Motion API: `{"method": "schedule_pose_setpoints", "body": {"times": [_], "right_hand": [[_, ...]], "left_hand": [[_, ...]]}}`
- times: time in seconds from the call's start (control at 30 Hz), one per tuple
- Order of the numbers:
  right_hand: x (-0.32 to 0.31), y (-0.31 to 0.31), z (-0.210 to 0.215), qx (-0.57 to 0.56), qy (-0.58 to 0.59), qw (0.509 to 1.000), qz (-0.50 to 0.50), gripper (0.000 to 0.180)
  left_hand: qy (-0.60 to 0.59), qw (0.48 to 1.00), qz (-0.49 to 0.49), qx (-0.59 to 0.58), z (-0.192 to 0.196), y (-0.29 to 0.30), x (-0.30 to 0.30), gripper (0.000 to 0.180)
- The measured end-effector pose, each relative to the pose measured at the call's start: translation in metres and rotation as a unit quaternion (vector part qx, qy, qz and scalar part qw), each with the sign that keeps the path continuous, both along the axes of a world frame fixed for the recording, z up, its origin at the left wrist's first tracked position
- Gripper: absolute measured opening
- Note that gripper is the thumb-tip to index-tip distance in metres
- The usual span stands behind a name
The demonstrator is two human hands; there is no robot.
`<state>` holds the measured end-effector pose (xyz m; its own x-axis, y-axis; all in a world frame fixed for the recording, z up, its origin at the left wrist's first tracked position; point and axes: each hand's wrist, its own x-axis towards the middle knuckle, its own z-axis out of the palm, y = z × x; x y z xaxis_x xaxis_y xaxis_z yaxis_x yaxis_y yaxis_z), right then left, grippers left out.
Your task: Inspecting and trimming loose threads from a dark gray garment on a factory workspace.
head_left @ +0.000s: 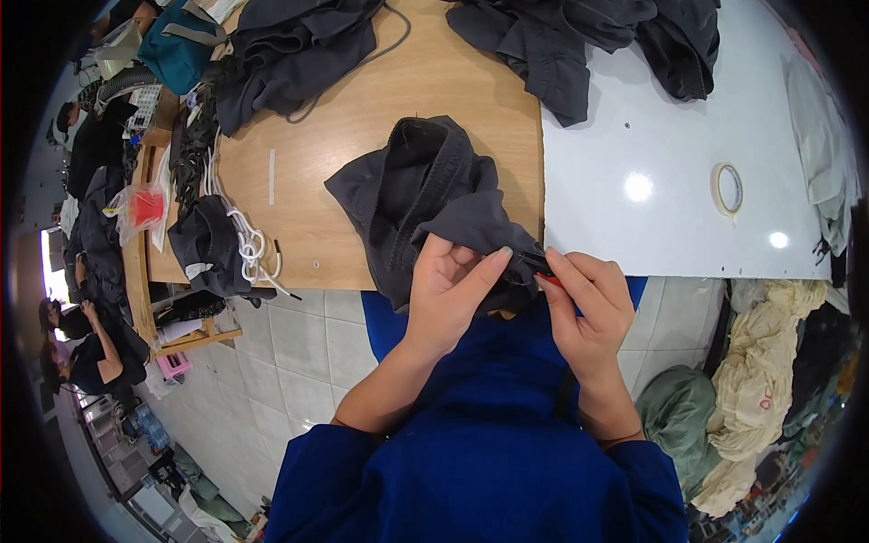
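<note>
Both hands [453,290] [588,303] pinch dark garment [425,195] overhanging table edge [344,276].

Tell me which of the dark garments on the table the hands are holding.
The dark grey garment at the table's near edge, gripped by the left hand and right hand. The other dark garments lie untouched farther back.

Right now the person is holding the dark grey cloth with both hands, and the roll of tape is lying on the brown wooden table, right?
Almost. Both the left hand and the right hand do hold the dark grey cloth, but the head view shows the roll of tape lying on the white table, not the brown wooden one.
</note>
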<state>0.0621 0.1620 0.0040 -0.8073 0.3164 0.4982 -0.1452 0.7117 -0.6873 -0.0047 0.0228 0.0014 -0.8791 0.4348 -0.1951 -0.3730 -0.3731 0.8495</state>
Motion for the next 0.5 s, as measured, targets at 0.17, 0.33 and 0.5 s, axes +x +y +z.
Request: {"method": "schedule_pose_setpoints", "body": {"times": [0.17,0.33,0.5], "right_hand": [[0.0,0.002,-0.001,0.015,0.001,1.0,0.007,0.035],[0.002,0.0,-0.001,-0.017,-0.002,1.0,-0.012,0.036],[-0.001,-0.011,0.008,-0.275,0.0,0.961,-0.031,0.04]], "left_hand": [[-0.008,1.0,0.0,-0.002,0.0,0.0,0.0,0.041],[-0.063,0.998,-0.017,0.014,0.001,-0.002,-0.002,0.041],[-0.107,0.993,-0.024,0.033,-0.001,-0.002,0.0,0.041]]}}
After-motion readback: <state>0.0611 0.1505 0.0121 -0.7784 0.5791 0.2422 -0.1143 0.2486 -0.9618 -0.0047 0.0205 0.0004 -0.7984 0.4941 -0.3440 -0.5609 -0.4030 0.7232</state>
